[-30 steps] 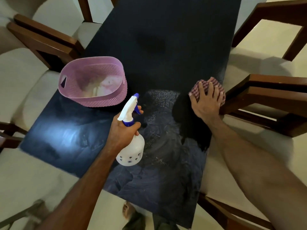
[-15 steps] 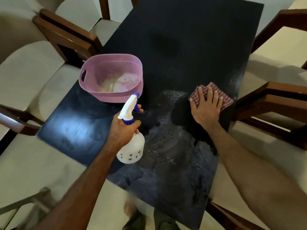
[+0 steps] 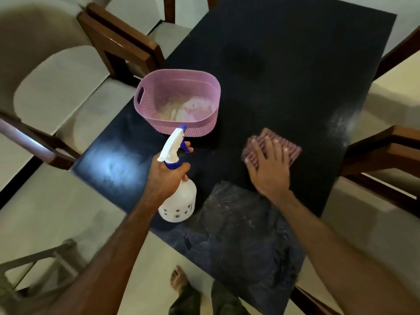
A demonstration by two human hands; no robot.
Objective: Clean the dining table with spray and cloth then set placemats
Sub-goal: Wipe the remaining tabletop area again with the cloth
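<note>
Table, dark and glossy, fills the centre of view, with a bright light reflection near its left edge and wet smears across its near part. Left hand grips the neck of a white spray bottle, index finger on the blue trigger, bottle held upright over the table's near left area. Right hand lies flat with fingers spread, pressing a red checked cloth against the tabletop right of centre. Pink perforated basket stands on the table beyond the bottle, pale contents inside. Wooden chairs with light cushions flank both sides; pale floor below, a bare foot visible
</note>
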